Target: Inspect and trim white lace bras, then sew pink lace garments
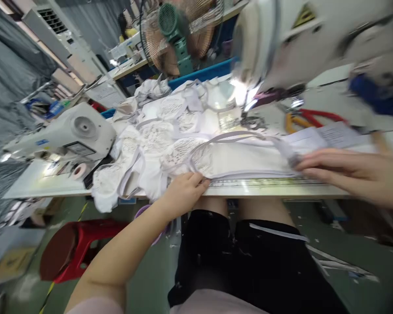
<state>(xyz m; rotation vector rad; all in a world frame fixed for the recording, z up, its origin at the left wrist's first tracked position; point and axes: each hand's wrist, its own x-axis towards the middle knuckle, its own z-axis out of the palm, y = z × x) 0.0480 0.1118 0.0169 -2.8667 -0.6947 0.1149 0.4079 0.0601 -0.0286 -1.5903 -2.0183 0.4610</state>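
Observation:
My left hand (186, 189) rests at the table's front edge with its fingers closed on the edge of a white lace garment (183, 150). My right hand (343, 170) reaches in from the right, fingers pinched on the end of a pale elastic strap (249, 136) that runs from the garment across the table. More white lace pieces (157, 126) are heaped on the left half of the table. A sewing machine head (298, 39) hangs above the strap, blurred, with its lamp lit.
A second sewing machine (68, 133) sits on the table (268, 188) at the left. A red stool (75, 250) stands on the floor below. Red-handled scissors (311, 117) and paper slips (330, 135) lie at the right. A fan (180, 30) stands behind.

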